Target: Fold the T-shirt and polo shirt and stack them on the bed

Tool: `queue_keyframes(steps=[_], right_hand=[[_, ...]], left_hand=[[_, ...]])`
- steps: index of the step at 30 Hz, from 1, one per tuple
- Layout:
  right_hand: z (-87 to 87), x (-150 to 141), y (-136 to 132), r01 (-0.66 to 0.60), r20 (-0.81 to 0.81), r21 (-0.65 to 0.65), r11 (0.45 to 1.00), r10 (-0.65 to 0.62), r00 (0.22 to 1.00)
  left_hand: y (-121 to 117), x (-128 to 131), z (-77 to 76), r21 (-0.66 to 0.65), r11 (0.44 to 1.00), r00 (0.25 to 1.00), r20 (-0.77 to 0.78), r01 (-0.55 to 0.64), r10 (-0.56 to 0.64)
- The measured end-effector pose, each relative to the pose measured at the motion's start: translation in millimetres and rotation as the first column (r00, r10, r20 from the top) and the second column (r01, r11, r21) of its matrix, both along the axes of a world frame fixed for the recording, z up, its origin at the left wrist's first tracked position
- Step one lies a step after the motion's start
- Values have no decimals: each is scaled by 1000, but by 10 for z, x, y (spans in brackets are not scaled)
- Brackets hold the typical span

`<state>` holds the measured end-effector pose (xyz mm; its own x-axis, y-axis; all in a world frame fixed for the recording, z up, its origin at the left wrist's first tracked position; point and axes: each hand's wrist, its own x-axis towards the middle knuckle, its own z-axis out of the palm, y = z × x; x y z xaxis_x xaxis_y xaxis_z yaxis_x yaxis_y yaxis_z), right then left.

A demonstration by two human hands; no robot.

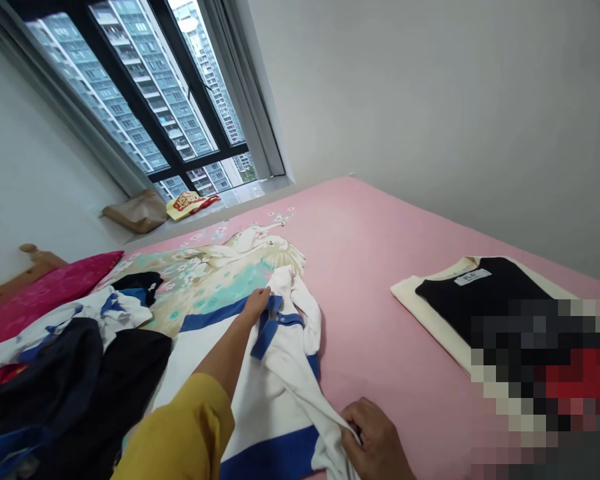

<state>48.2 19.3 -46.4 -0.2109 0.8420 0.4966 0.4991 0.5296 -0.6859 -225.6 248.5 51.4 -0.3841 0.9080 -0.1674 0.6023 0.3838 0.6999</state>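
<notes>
A white polo shirt with blue bands and a blue collar is spread on the bed. My left hand reaches across and is closed on the shirt's fabric beside the collar. One sleeve stretches down toward the lower right, where my right hand grips its edge between thumb and fingers. The other sleeve lies bent on the far side. A yellow sleeve covers my left upper arm.
Folded black and cream clothes lie at the right, partly pixelated. Dark trousers and a white and blue garment are heaped at left by a magenta pillow. A brown bag stands near the window.
</notes>
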Motion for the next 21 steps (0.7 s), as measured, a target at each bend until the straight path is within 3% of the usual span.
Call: queue_keyframes(steps=[4, 9, 12, 14, 18, 21], right_hand=[[15, 13, 19, -5, -36, 0, 1000, 5, 999], [72, 32, 44, -9, -103, 8, 1000, 9, 995], [93, 50, 52, -14, -106, -9, 1000, 13, 994], [102, 64, 54, -20, -106, 0, 1000, 20, 994], [123, 86, 65, -17, -105, 20, 1000, 19, 994], [137, 93, 75, -2, -111, 24, 1000, 5, 994]], left_hand=[[249, 9, 59, -146, 989, 997, 76, -11, 22], [345, 117, 482, -307, 951, 942, 328, 29, 77], [372, 337, 716, -251, 966, 864, 499, 62, 74], [378, 516, 783, -183, 982, 819, 571, 53, 63], [226, 722, 783, -74, 997, 763, 643, -13, 58], [-128, 549, 731, 8, 997, 725, 687, -79, 52]])
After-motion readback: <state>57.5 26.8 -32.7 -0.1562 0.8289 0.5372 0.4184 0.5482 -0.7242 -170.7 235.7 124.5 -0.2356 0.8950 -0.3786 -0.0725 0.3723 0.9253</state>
